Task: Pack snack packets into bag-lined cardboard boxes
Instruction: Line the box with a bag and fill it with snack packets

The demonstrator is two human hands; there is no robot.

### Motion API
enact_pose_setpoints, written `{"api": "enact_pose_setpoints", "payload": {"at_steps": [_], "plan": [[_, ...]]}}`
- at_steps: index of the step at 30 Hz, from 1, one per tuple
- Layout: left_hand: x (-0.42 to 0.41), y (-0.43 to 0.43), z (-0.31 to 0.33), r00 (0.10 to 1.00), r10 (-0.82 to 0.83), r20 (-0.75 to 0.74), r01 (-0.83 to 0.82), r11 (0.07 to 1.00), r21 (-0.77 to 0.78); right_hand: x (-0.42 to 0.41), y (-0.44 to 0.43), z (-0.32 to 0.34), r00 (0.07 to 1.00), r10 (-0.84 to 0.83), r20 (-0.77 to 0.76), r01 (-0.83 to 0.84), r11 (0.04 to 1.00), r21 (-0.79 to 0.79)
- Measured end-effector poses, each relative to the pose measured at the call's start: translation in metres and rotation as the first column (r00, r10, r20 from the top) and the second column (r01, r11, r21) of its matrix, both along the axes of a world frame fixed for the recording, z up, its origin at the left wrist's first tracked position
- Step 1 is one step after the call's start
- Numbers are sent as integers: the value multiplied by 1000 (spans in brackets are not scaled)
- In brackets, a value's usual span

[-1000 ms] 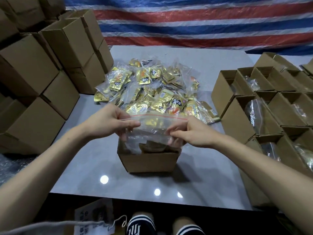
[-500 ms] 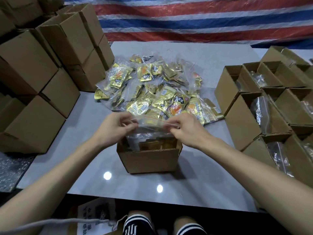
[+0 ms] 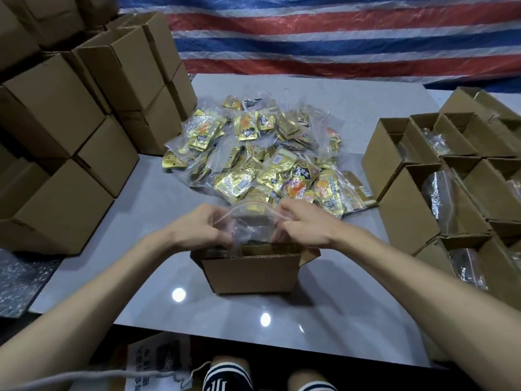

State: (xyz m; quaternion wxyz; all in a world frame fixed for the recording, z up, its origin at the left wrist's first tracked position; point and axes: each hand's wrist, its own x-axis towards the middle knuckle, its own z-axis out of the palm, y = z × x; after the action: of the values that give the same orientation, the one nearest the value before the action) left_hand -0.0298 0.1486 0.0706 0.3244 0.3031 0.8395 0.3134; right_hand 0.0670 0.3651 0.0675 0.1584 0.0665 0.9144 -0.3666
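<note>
Packing looks about midway: box (image 3: pixel 251 273) near the table's (image 3: pixel 141 221) front edge has its bag (image 3: pixel 251 221) standing in it, left hand (image 3: pixel 197 230) and right hand (image 3: pixel 304 224) pinching the bag's top strip at either end. Lined boxes (image 3: pixel 408 210) along the right edge sit open, packets (image 3: pixel 262 156) lie heaped mid-table, closed boxes (image 3: pixel 56 114) stack at the left edge

The counter (image 3: pixel 352 292) is smooth, glossy grey and mirrors the lamps. The snack packets (image 3: pixel 262 165) on it are shiny gold foil, bunched in thin, clear, crinkled plastic. Nearer than that pile, the open box (image 3: pixel 251 275) is matt brown corrugated cardboard, its flutes bare along the cut edge. The zip bag (image 3: pixel 248 221) in it is clear, glossy film. Behind the pile hangs a woven plastic tarp (image 3: pixel 310 38) with a dull sheen
</note>
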Motion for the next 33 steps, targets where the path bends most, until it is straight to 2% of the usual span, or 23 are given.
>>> {"api": "enact_pose_setpoints", "payload": {"at_steps": [2, 4, 7, 8, 11, 13, 15, 17, 20, 26, 28, 30, 33], "plan": [[6, 1, 2, 998, -38, 57, 40, 999, -37, -1, -1, -5, 998, -29, 52, 34, 995, -93], [10, 2, -2, 996, -45, 83, 46, 999, -10, -2, -2, -7, 997, -28, 67, 36, 993, -115], [7, 2, -4, 995, 56, -83, -53, 998, 43, -1, 1, -7, 998, -43, 40, 49, 988, -150], [4, 0, -5, 991, 94, -97, -90, 995, 50, -1, 2, -6, 998, -66, 24, 69, 984, -164], [2, -3, -4, 991, 137, -3, -136, 986, 101, 0, 4, -5, 991, -131, 28, 134, 952, -276], [1, 2, -9, 986, 149, -74, -142, 986, 89, 0, 4, -5, 994, -107, 37, 113, 965, -238], [1, 7, -17, 968, 95, -232, -99, 995, -6, 1, 3, -7, 997, -75, 24, 77, 991, -111], [2, 9, -23, 949, 45, -313, -71, 995, -74, 2, 3, -9, 998, -61, -5, 61, 997, -38], [-1, 1, -29, 946, 115, -302, -114, 993, 20, 5, 4, -10, 995, -83, -56, 80, 995, -55], [-8, -19, -25, 881, 369, -297, -294, 918, 267, 12, 15, -14, 920, -240, -311, 205, 968, -142], [-6, -24, -24, 893, 336, -301, -250, 924, 289, 15, 16, -17, 901, -250, -354, 195, 963, -183], [0, -27, -25, 931, 215, -294, -136, 954, 265, 16, 16, -20, 891, -258, -373, 187, 958, -216], [3, -27, -30, 941, 130, -314, -66, 976, 206, 20, 18, -21, 918, -194, -346, 112, 964, -243]]}}
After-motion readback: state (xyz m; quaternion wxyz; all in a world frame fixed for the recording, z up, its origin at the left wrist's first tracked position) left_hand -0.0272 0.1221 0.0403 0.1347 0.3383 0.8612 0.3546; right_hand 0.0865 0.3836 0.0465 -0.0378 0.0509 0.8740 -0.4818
